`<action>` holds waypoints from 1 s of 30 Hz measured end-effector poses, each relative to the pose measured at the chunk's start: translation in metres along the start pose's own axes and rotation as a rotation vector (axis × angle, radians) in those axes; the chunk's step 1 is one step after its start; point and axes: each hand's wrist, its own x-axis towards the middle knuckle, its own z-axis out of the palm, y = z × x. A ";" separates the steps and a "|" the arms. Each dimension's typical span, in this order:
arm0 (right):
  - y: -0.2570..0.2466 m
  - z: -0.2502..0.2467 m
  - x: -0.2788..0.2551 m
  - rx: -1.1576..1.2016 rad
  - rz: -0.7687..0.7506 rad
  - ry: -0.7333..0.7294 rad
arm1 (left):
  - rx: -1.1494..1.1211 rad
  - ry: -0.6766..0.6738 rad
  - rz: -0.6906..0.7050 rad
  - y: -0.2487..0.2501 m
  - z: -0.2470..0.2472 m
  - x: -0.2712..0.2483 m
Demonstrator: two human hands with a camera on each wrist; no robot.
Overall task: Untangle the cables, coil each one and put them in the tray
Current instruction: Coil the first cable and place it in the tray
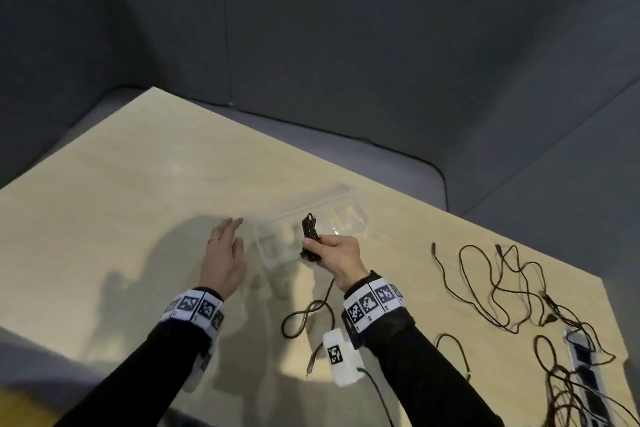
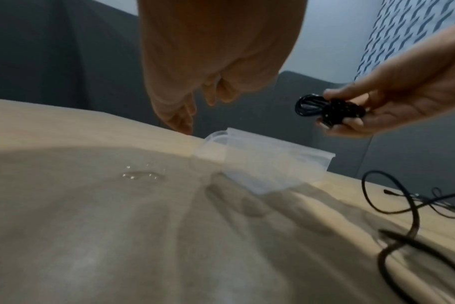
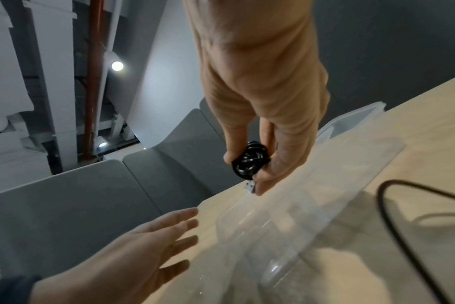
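Item, nearest me: black sleeves with checkered marker bands at both wrists, and a white block with a marker strapped below my right wrist.

Item: coiled cable, black, thin, wound into a tight oblong bundle; long axis pointing away from me, loop end farthest out. My right hand pinches it between thumb and curled fingers, above the near end of the tray.

Item: tray, clear thin plastic, rectangular, rounded corners, shallow moulded compartments; long axis slanting away to my right on the table, pale wood-grain.

Item: my left hand, fingers straight and spread, palm down, holding nothing, just left of the tray, a ring on one finger.

Item: loose cables, black, sprawled in tangled loops at my right; one looped cable near my right wrist.
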 end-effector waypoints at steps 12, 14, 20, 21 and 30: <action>0.011 0.036 0.010 -0.263 -0.138 0.160 | -0.049 -0.129 0.066 0.003 0.031 -0.024; 0.019 0.026 0.001 -0.286 -0.130 0.172 | -0.069 -0.135 -0.005 0.011 0.037 -0.025; 0.044 -0.012 -0.013 -0.284 -0.112 0.250 | 0.020 -0.467 -0.060 0.032 0.069 -0.022; 0.048 -0.019 -0.015 -0.257 -0.096 0.265 | 0.023 -0.504 -0.028 0.034 0.073 -0.023; 0.071 -0.081 -0.045 -0.295 -0.169 0.386 | 0.112 -0.582 0.238 0.058 0.106 -0.034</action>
